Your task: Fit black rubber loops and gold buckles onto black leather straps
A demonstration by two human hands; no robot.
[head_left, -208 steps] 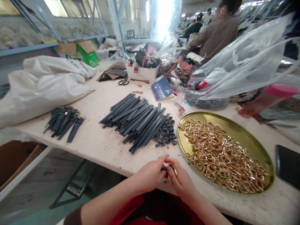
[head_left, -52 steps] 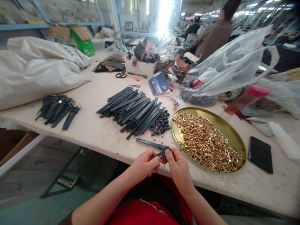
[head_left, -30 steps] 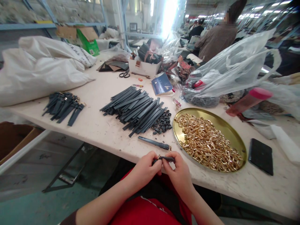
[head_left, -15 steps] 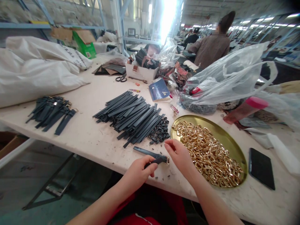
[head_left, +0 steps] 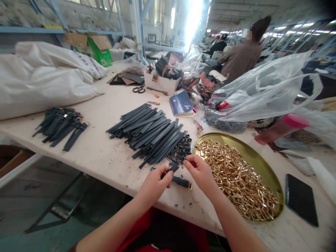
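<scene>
My left hand (head_left: 154,183) is closed around a dark blue-grey strap (head_left: 173,168), whose free end points up and right. Below that end lies a dark strap section with a gold buckle (head_left: 190,185) at its tip; my fingers hide whether the two are one piece. The fingers of my right hand (head_left: 198,171) are pinched at a small dark strap loop (head_left: 184,159), partly hidden, close to the strap's end. Just behind are a heap of similar loops (head_left: 183,145) and a large pile of flat dark straps (head_left: 147,131).
A gold tray (head_left: 252,150) of gold buckles (head_left: 236,175) stands right of my right hand, with a black phone (head_left: 301,199) beyond it. Buckled straps (head_left: 61,126) lie at the left. Farther back are scissors (head_left: 138,90), a blue booklet (head_left: 181,103) and a plastic bag (head_left: 262,94).
My left hand has raised the strap's free end, while the buckle end now lies lower beneath it. My right hand has come nearer to the strap. The view has shifted slightly.
</scene>
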